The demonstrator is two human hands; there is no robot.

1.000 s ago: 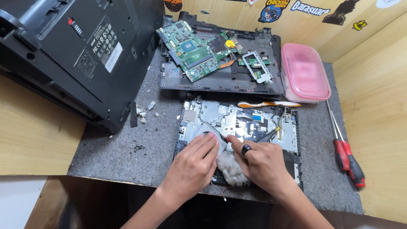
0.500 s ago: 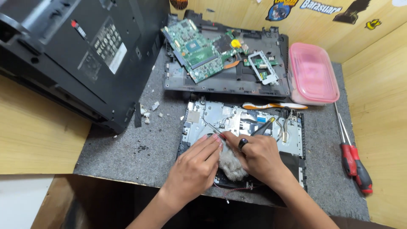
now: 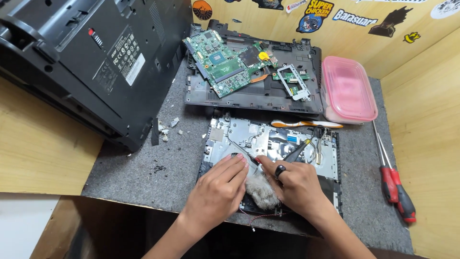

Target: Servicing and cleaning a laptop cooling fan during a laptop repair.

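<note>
An opened laptop shell with a silver metal plate lies on the grey mat in front of me. Both hands work at its near left corner. A fluffy grey dust clump sits between them. My left hand lies with fingers together against the clump, its thumb hidden. My right hand, wearing a dark ring, curls beside the clump. Its thumb pinches a thin screwdriver with a red collar, whose shaft points up-left over the plate. A black pen-like tool lies just beyond the right fingers.
A second laptop base carrying a green circuit board lies farther back. A pink lidded box stands at the right, with an orange-white toothbrush in front of it. Two red-handled screwdrivers lie at the right edge. A large black casing fills the upper left, with white crumbs beside it.
Both hands stay at the dust clump with only small finger movements. My head has shifted, so the whole scene sits slightly differently in view.
</note>
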